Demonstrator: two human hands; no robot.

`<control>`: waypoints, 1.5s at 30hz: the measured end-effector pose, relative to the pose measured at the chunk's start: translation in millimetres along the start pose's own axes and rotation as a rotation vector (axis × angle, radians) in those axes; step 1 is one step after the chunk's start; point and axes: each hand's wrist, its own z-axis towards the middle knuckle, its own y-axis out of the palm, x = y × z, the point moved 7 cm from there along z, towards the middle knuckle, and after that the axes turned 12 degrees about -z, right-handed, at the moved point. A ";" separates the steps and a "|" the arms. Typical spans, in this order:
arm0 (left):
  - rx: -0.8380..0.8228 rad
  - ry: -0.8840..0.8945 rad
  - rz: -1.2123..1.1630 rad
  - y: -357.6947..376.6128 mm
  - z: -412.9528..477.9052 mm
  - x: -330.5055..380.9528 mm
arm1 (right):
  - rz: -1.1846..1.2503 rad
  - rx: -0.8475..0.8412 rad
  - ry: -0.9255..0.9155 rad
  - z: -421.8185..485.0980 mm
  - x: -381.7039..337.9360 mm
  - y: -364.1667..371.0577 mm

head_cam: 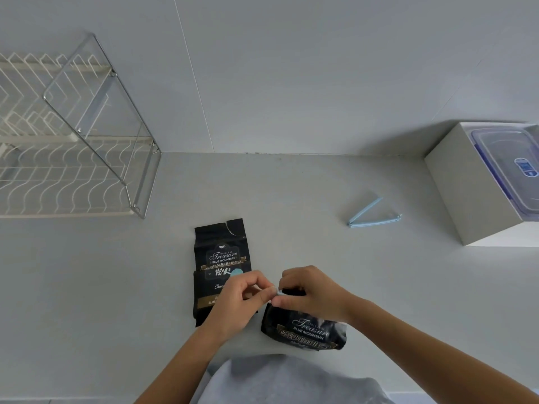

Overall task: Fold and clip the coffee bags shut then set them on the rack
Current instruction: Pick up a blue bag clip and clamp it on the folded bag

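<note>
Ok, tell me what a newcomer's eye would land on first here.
The left hand and right hand meet low in the middle, pinching a pale blue clip at the folded top of a black coffee bag. Just left of it a second bag lies flat, top unfolded. A spare clip lies open to the right, the wire rack at far left.

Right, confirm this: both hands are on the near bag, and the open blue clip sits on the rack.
The head view shows the open blue clip lying on the counter, not on the rack. The left hand and right hand are on the near bag.
</note>
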 end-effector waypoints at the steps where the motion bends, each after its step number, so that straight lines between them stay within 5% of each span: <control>1: 0.004 0.014 0.024 0.6 -0.1 1.5 | 0.055 -0.012 0.020 -1.0 3.1 1.4; 13: 0.202 -0.056 -0.258 -2.5 -9.2 -7.0 | -0.221 -0.191 0.120 -5.7 18.4 -13.4; 21: -0.033 -0.210 -0.507 21.2 -11.8 -14.7 | -0.231 -0.097 0.185 -28.6 20.6 -14.8; 45: 0.135 -0.082 -0.204 18.0 -3.2 -21.0 | -0.551 -0.117 0.025 7.9 -19.7 -14.0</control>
